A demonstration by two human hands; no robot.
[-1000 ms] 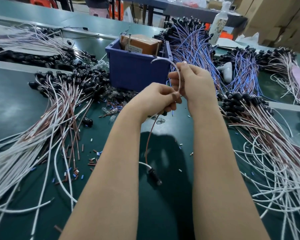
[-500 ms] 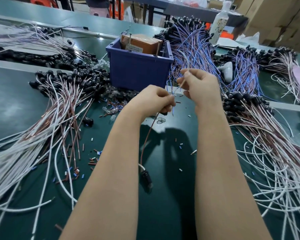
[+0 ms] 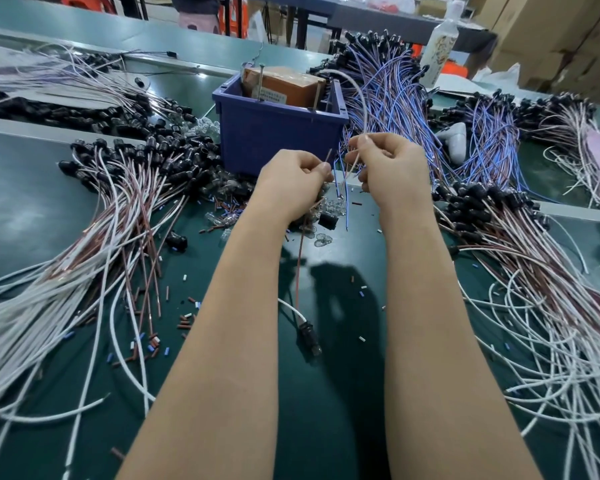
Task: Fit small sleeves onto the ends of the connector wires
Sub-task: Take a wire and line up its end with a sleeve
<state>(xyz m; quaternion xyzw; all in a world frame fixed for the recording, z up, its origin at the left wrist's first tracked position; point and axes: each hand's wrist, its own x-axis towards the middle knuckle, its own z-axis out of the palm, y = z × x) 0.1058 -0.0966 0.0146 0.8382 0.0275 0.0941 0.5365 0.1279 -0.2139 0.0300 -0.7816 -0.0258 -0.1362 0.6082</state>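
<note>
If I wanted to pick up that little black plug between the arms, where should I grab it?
Probably pinch the black plug across its body, coming down from above: nothing covers it, and its brown wire and white wire leave the far end.

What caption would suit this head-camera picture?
Left hand pinches a brown wire hanging to a black connector; right hand pinches a white wire, above a wire-strewn green table.
</note>
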